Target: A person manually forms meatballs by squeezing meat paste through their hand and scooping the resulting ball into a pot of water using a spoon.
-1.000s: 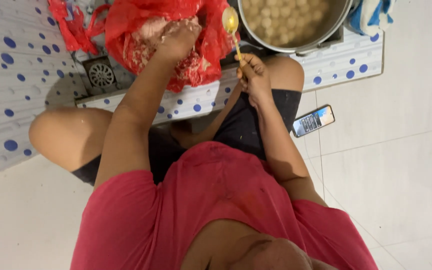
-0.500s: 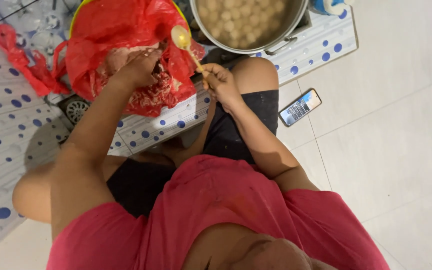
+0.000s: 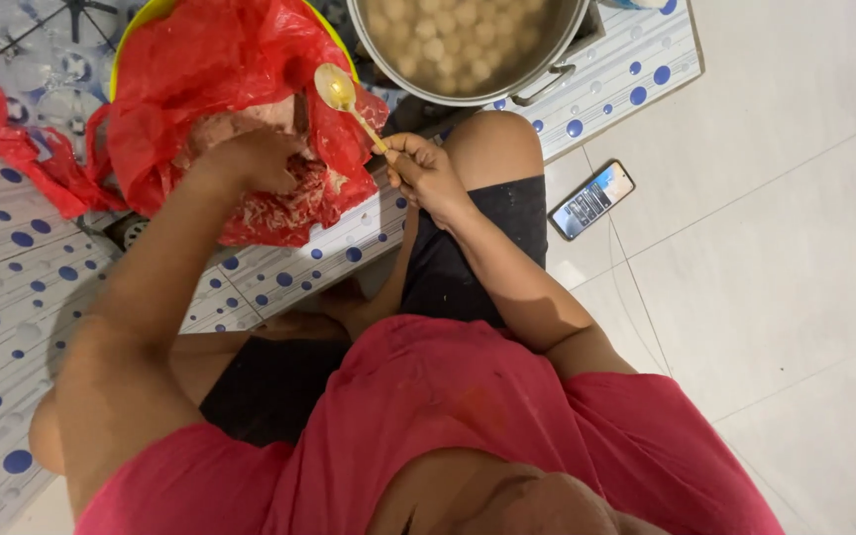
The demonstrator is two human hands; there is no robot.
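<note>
I sit on the floor. My left hand (image 3: 248,159) reaches into a red plastic bag (image 3: 205,69) that lines a yellow-green bowl (image 3: 141,25) and presses on a pinkish paste inside; whether it grips any of it is hidden. My right hand (image 3: 426,173) holds a gold spoon (image 3: 344,99) by its handle, the spoon's bowl raised over the bag's right edge. Just beyond stands a large metal pot (image 3: 468,50) filled with several pale round balls in broth.
A white mat with blue dots (image 3: 12,287) covers the floor on the left and under the pot. A phone (image 3: 593,198) lies screen-up on the pale tiles to my right. Clear glasses (image 3: 22,59) stand at the far left. My knees flank the bowl.
The view has shifted, so bowl and pot sit lower and left in frame. My right hand has drawn the spoon from the pot's rim to over the red bag. My left hand stays in the bag.
</note>
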